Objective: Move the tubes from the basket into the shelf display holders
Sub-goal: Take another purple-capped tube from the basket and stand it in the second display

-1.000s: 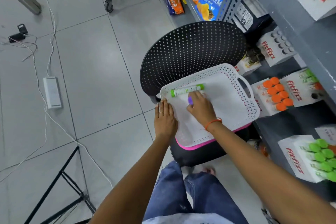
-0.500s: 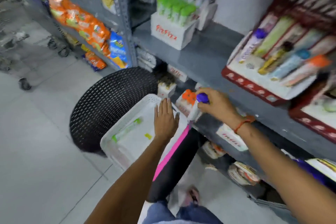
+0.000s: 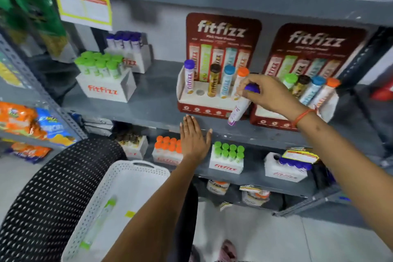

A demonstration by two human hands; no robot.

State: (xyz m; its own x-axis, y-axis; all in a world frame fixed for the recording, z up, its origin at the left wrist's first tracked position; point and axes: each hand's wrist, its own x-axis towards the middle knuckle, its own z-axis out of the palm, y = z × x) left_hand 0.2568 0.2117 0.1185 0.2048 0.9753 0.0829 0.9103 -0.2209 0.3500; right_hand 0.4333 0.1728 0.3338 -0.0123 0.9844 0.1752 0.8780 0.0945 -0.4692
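Observation:
My right hand [image 3: 270,93] grips a white tube with a purple cap [image 3: 239,110] by its cap, tilted, between two red fitfizz display holders. The left holder [image 3: 202,106] carries purple, brown, blue and orange capped tubes, with one empty hole beside the purple one. The right holder [image 3: 274,121] holds green, brown, blue and orange capped tubes. My left hand [image 3: 193,138] is flat and open against the shelf edge below the left holder. The white perforated basket [image 3: 136,168] sits on a black chair, with a green-capped tube [image 3: 100,221] lying inside.
White fitfizz boxes with green caps [image 3: 104,78] and purple caps [image 3: 129,53] stand at shelf left. The lower shelf has orange [image 3: 168,151], green [image 3: 228,157] and purple [image 3: 287,168] capped boxes. The black mesh chair back [image 3: 49,193] is at lower left; snack bags [image 3: 27,121] at far left.
My right hand took the purple-capped tube out of the basket and raised it to the shelf holders. My left hand left the basket rim and rose to the shelf edge. The view tilted up.

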